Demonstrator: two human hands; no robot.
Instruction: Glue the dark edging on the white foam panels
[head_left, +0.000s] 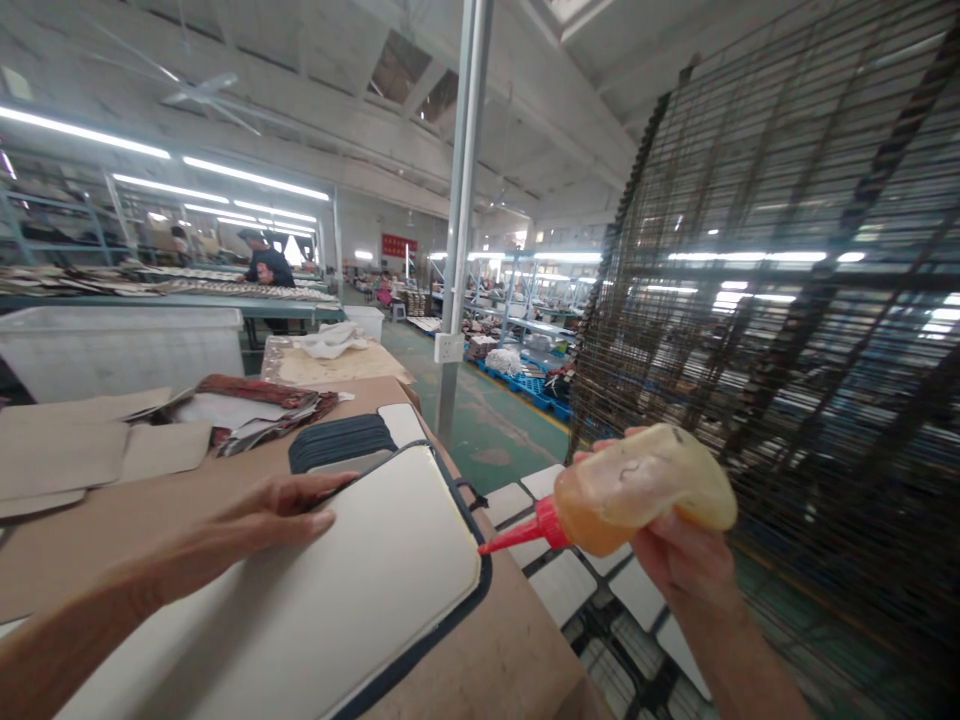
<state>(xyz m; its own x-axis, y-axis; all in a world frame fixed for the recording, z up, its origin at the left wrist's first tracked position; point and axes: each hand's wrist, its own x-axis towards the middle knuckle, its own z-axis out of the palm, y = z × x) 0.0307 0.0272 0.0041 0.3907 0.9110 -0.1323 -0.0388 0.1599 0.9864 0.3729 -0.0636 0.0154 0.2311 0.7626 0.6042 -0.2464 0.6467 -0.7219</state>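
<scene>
My left hand (pixel 292 515) grips the edge of a white panel with a dark blue border (pixel 352 590), thumb on its white face and fingers at the far edge. In my right hand (pixel 686 550) is a squeeze bottle (pixel 630 490) of amber liquid, tipped sideways. Its red nozzle (pixel 517 535) points left, with the tip at the panel's right rim near the rounded corner. A thin yellowish line runs along that rim, inside the dark border. Behind the panel lies a stack of dark blue pieces (pixel 341 442).
Beige sheets (pixel 67 460) and patterned cloth pieces (pixel 262 405) lie on the brown worktable (pixel 187 505). A metal post (pixel 454 250) stands beyond it. At right rises a tall wire rack (pixel 780 260), with white panels (pixel 562 590) below. Another person (pixel 270 265) stands at a far table.
</scene>
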